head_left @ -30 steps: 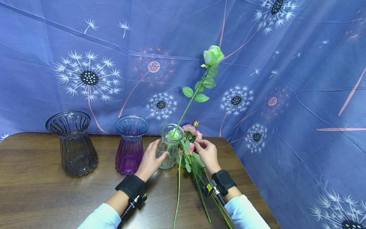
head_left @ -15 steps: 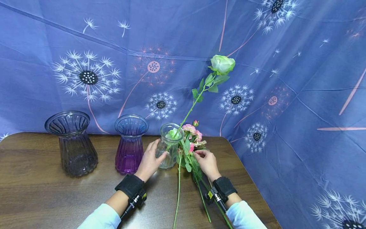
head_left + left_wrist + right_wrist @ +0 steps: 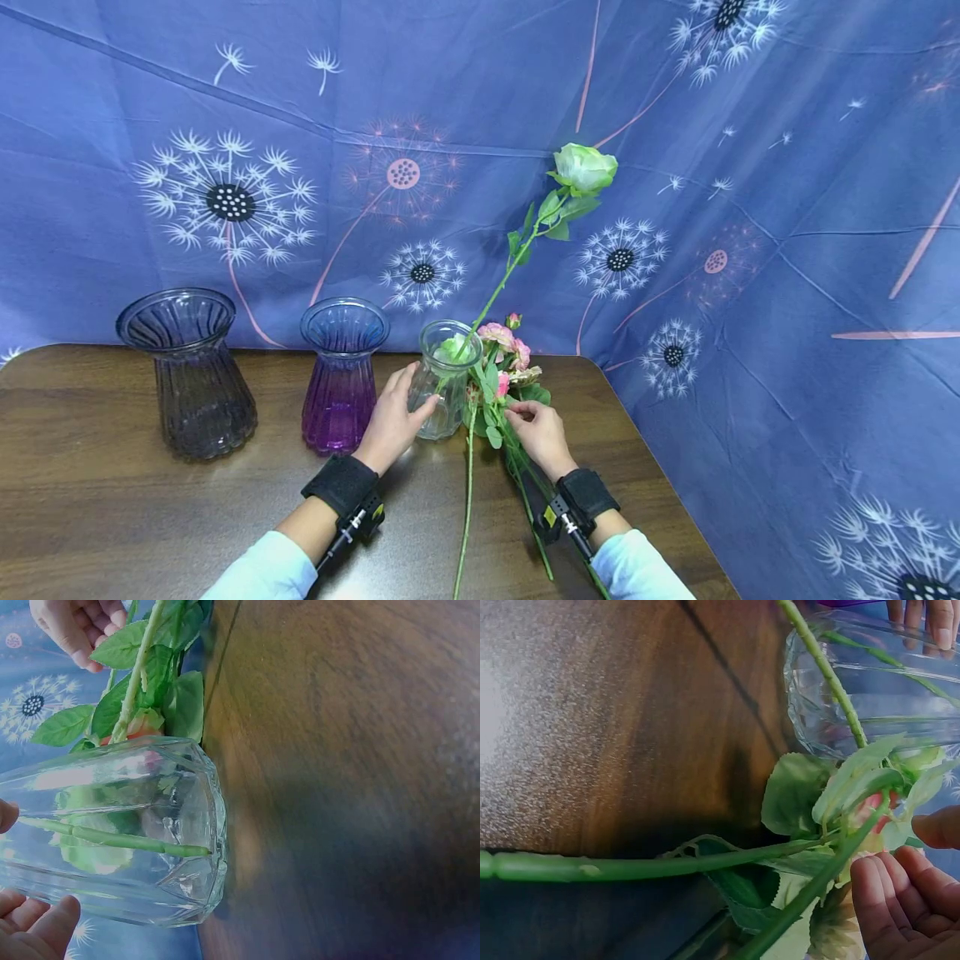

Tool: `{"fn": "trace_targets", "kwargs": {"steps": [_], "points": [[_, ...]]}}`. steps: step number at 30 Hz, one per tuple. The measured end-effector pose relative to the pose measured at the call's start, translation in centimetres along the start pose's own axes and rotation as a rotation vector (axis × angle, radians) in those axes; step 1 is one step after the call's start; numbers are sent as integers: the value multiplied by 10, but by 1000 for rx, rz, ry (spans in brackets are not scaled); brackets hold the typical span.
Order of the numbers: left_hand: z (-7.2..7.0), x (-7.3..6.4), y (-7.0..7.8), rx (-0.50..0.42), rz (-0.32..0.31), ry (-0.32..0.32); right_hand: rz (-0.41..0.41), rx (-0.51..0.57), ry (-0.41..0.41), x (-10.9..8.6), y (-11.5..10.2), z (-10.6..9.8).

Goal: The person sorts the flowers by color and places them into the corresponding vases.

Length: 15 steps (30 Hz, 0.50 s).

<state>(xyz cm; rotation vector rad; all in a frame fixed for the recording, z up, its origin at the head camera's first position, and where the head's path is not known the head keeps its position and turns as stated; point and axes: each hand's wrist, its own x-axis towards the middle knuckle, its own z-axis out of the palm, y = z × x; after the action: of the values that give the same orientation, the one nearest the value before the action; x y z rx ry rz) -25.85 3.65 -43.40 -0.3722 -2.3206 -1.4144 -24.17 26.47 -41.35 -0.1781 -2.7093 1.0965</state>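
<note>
My left hand (image 3: 393, 421) holds the clear glass vase (image 3: 441, 400) from its left side, with fingers and thumb around the glass. Inside the vase stands a pale green rose (image 3: 585, 168), leaning right; its stem end (image 3: 187, 850) shows near the base in the left wrist view. Just right of the vase lie several flowers with pink blooms (image 3: 517, 354) and green leaves. Over their stems is my right hand (image 3: 542, 435), its thumb and fingers bent toward each other. In the right wrist view, a gap shows between thumb and fingertips (image 3: 870, 885), beside a green stem (image 3: 817, 889).
A purple-blue glass vase (image 3: 341, 400) stands left of my left hand, and a larger dark grey vase (image 3: 202, 400) farther left. Long stems (image 3: 467, 500) run toward the front of the wooden table (image 3: 112, 508). A blue patterned cloth (image 3: 480, 92) hangs behind.
The rose's bloom has swung right and slightly down, and its face has turned. My right hand has drawn a little down and left from the pink blooms. My left hand stays on the vase.
</note>
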Motion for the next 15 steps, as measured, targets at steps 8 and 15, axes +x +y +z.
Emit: {"fn": "trace_targets", "kwargs": {"steps": [8, 15], "points": [[-1, 0, 1, -7, -11, 1, 15, -4, -39, -1, 3, 4], [0, -1, 2, -15, -13, 2, 20, 0, -52, -1, 4, 4]]}}
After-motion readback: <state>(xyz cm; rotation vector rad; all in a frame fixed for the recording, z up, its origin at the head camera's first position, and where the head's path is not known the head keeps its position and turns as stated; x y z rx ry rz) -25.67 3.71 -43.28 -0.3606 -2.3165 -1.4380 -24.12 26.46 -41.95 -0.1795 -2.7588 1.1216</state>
